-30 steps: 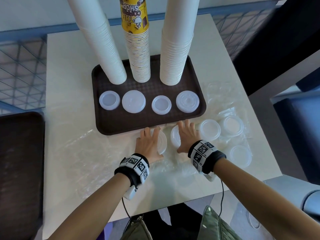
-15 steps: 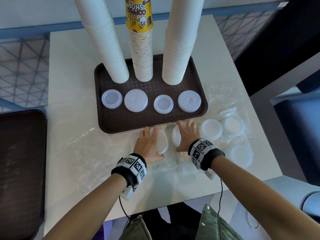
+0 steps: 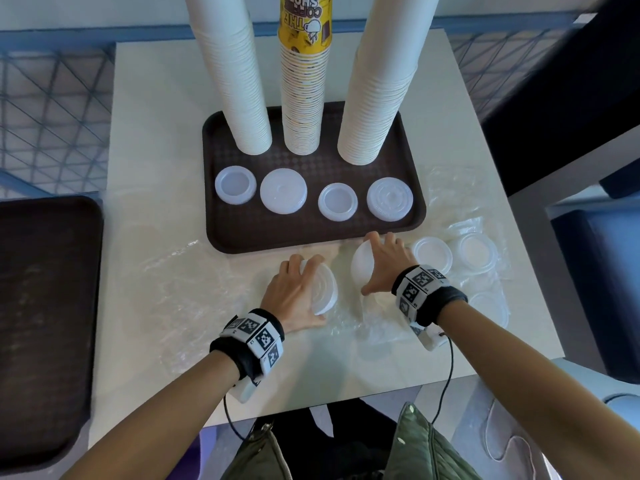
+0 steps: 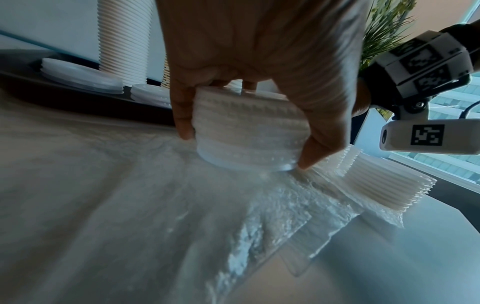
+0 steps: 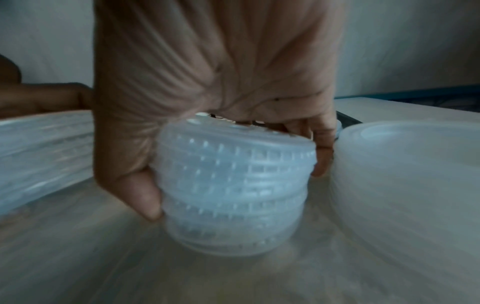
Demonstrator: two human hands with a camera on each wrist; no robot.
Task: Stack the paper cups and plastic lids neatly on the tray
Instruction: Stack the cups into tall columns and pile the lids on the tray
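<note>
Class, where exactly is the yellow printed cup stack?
In the head view, the yellow printed cup stack stands at the back of the brown tray, between two white cup stacks.

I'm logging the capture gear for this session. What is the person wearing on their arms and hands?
Both forearms and hands are bare, no sleeves or gloves. The left wrist and right wrist each carry a black band ringed with white blocks printed with black square markers. A white camera pod hangs under each, trailing a thin black cable.

White square table [image 3: 156, 140] stands on blue lattice-patterned floor [image 3: 52, 109]. Dark chair [image 3: 602, 285] at right. Window [image 4: 451, 107] and green plant [image 4: 384, 28] visible behind, daylight.
</note>
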